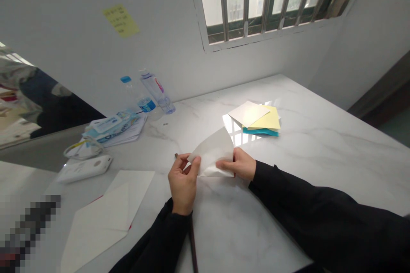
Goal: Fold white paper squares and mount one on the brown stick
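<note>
Holding what, in each hand?

A folded white paper point(213, 151), pinched firmly between the fingers and thumbs of the left hand point(183, 183) and right hand point(235, 164), just above the marble bench point(320, 149), near its front edge

And beyond that?

A large folded white sheet point(102, 222) by the left edge, a stack of coloured paper point(261, 121) mid-bench, plastic water bottles point(156, 94) toward the far left corner

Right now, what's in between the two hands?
A folded white paper sheet sits between the left hand and right hand, gripped by both, in the head view.
</note>
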`<state>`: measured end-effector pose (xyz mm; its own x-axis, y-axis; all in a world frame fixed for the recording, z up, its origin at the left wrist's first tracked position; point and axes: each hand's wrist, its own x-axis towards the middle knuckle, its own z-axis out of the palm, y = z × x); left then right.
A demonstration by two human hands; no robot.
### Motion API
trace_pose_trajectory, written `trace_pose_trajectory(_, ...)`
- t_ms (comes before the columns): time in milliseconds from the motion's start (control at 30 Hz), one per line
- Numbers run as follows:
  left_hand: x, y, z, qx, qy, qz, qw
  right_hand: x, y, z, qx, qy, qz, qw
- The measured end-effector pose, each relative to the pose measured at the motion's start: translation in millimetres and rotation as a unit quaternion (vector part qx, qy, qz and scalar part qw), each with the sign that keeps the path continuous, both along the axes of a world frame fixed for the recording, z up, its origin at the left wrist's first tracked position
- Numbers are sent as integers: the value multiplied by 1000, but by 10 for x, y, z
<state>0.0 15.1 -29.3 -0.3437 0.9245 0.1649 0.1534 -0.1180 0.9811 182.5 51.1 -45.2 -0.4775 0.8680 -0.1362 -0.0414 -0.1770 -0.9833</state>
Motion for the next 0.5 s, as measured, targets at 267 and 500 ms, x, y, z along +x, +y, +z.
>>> trace_pose_trajectory(267, 8, -54, 39, 69, 86, -22, 994, -23, -13, -10, -4, -2, -8, 1000)
trace_pose_trajectory(500, 19, -126, 94, 164, 281, -80, 942, -16, 0, 22, -5, -6, -19, 1000)
